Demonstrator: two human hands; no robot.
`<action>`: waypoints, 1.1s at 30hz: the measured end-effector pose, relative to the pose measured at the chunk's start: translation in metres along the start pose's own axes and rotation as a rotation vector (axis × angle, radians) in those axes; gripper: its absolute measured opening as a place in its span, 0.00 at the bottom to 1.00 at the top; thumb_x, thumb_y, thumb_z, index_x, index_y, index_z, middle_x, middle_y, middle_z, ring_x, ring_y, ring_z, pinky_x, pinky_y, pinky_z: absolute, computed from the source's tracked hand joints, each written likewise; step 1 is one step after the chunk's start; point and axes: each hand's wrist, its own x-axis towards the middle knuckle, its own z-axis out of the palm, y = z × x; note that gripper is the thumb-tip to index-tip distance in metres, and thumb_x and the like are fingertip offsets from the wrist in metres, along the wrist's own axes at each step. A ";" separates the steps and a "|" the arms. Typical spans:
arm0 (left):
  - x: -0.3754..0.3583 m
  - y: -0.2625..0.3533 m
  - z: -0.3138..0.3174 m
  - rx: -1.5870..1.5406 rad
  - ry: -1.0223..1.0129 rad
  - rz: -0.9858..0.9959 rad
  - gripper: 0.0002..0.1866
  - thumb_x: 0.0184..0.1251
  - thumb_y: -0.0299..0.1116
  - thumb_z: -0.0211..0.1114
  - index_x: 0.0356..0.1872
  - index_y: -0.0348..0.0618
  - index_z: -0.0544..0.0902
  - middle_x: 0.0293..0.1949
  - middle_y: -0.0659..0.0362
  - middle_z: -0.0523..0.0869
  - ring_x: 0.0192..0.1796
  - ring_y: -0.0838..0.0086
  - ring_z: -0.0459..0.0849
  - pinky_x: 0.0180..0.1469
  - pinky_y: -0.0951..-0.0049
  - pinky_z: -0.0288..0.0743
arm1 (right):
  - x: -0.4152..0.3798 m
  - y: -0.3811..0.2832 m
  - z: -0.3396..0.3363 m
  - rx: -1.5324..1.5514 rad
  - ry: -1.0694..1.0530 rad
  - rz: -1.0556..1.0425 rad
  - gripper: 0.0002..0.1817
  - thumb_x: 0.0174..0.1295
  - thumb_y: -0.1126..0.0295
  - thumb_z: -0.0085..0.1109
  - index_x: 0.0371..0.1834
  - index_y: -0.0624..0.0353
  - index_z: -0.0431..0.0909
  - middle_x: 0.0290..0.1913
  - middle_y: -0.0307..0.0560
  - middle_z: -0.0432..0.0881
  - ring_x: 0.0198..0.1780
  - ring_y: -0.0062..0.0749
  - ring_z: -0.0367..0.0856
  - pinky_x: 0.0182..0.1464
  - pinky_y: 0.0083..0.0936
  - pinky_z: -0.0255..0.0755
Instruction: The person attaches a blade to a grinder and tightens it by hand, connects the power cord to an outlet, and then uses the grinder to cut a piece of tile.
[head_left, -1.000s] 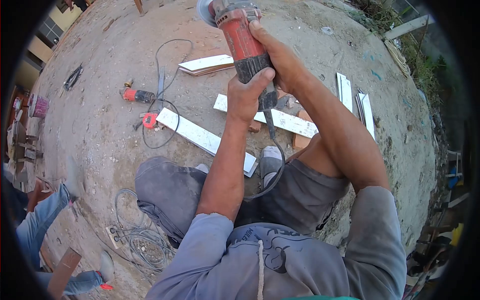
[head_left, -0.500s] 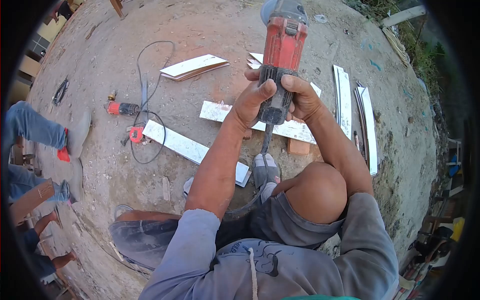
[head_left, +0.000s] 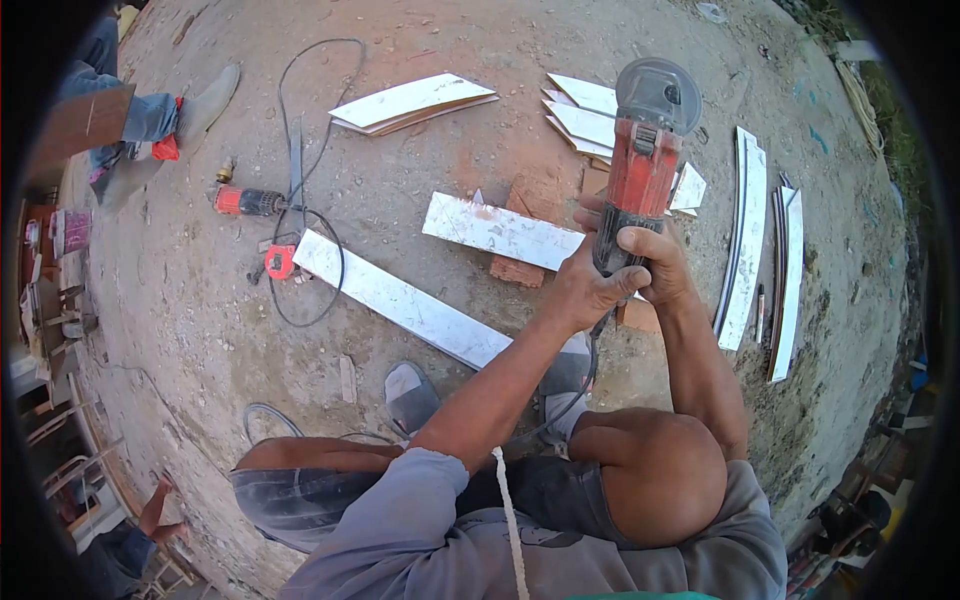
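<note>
A red and black angle grinder (head_left: 643, 165) with a round disc and guard at its far end is held up in front of me. My left hand (head_left: 592, 285) wraps round the black rear of its body from the left. From the right, my right hand (head_left: 660, 258) grips the same part, thumb across it. The grinder's cord hangs down between my knees. Behind and left of my hands, a white strip (head_left: 500, 230) rests across a reddish brick (head_left: 517, 270). Another long white strip (head_left: 400, 298) lies on the ground nearer my feet.
A second red power tool (head_left: 245, 201) and a red tape measure (head_left: 279, 262) lie at left with a looped cord. Stacked white pieces (head_left: 412, 100) lie ahead, long strips (head_left: 742, 240) at right. Another person's legs (head_left: 150, 118) show at upper left.
Both hands and the grinder have moved right and lower in view, and the grinder's guard now shows fully. The view has shifted, and the other person's legs appear higher.
</note>
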 end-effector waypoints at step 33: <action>-0.001 -0.119 -0.102 0.094 0.642 -0.429 0.29 0.66 0.48 0.68 0.55 0.30 0.77 0.52 0.51 0.82 0.51 0.67 0.80 0.57 0.67 0.71 | -0.053 0.113 -0.050 -1.099 0.126 0.263 0.38 0.40 0.60 0.69 0.55 0.70 0.69 0.42 0.65 0.83 0.47 0.57 0.83 0.50 0.42 0.77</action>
